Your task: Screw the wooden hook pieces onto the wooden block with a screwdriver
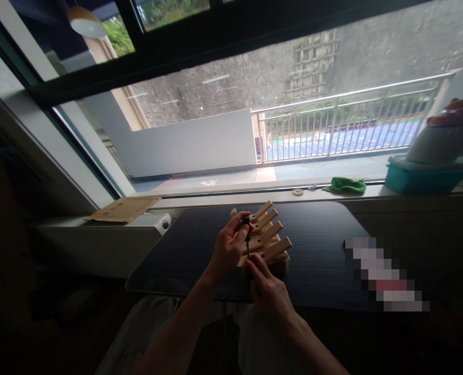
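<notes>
My left hand (231,240) is closed around the black handle of a screwdriver (246,221), held upright with its thin shaft pointing down. Below it stands a light wooden piece (276,250) made of several slanted bars, with dark round holes showing in them. The fingers of my right hand (268,284) are drawn together at the lower end of the shaft, against the nearest bar. What they pinch there is too small and dark to make out. My left hand hides the left part of the wooden piece.
The wooden piece rests on a dark table (313,224) by a window. A cardboard sheet (124,208) lies on the left ledge beside a white radiator (153,223). On the sill are a tape roll (297,192), a green cloth (344,185) and a teal box (423,176).
</notes>
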A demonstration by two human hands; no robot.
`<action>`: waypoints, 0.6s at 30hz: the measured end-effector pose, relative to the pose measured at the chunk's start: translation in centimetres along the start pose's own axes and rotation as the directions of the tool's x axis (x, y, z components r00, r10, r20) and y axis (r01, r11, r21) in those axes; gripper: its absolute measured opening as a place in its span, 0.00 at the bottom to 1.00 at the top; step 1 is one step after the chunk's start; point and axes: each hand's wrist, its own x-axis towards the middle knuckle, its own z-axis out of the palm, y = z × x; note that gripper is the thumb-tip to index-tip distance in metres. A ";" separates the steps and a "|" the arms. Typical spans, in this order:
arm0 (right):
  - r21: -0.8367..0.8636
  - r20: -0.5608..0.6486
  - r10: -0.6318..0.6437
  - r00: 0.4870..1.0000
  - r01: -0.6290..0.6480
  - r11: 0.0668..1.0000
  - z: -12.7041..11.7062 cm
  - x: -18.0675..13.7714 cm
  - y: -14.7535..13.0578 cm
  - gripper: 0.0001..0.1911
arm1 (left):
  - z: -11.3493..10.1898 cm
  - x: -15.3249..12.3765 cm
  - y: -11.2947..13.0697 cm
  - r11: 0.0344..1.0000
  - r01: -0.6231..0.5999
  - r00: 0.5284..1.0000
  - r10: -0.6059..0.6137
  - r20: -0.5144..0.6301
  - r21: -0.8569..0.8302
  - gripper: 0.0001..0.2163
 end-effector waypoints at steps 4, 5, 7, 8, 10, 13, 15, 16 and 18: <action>-0.006 0.008 0.002 1.000 -0.001 1.000 0.0 0.0 0.0 0.33 | 0.4 -0.2 0.2 0.996 -0.037 0.999 0.037 0.005 0.076 0.15; -0.004 0.012 0.003 1.000 -0.003 1.000 0.0 0.0 0.0 0.33 | 0.6 -0.2 0.2 0.993 -0.049 0.999 0.049 0.008 0.106 0.16; -0.001 0.022 0.001 1.000 -0.001 1.000 0.0 0.0 0.0 0.33 | 0.8 -0.3 0.3 0.985 -0.071 0.997 0.071 0.011 0.155 0.16; -0.001 0.024 -0.002 1.000 0.002 1.000 0.0 0.0 0.0 0.33 | 0.8 -0.2 0.3 0.982 -0.080 0.997 0.079 0.011 0.169 0.16; -0.003 0.024 -0.013 1.000 0.013 1.000 -0.1 0.0 0.0 0.34 | 0.6 -0.1 0.4 0.982 -0.090 0.996 0.089 0.011 0.169 0.16; 0.001 0.021 -0.015 1.000 0.015 1.000 -0.1 0.0 0.0 0.35 | 0.1 0.1 0.4 0.990 -0.079 0.997 0.079 0.004 0.116 0.14; 0.004 0.017 -0.010 1.000 0.010 1.000 -0.1 0.0 0.0 0.34 | -0.1 0.1 0.3 0.995 -0.061 0.998 0.060 0.011 0.080 0.13; 0.003 0.016 -0.006 1.000 0.006 1.000 -0.1 -0.1 0.0 0.34 | -0.1 0.1 0.3 0.996 -0.055 0.998 0.053 0.024 0.070 0.13; -0.004 0.016 -0.004 1.000 0.004 1.000 0.1 -0.1 0.1 0.34 | 0.2 0.0 0.3 0.996 -0.060 0.997 0.056 0.056 0.066 0.14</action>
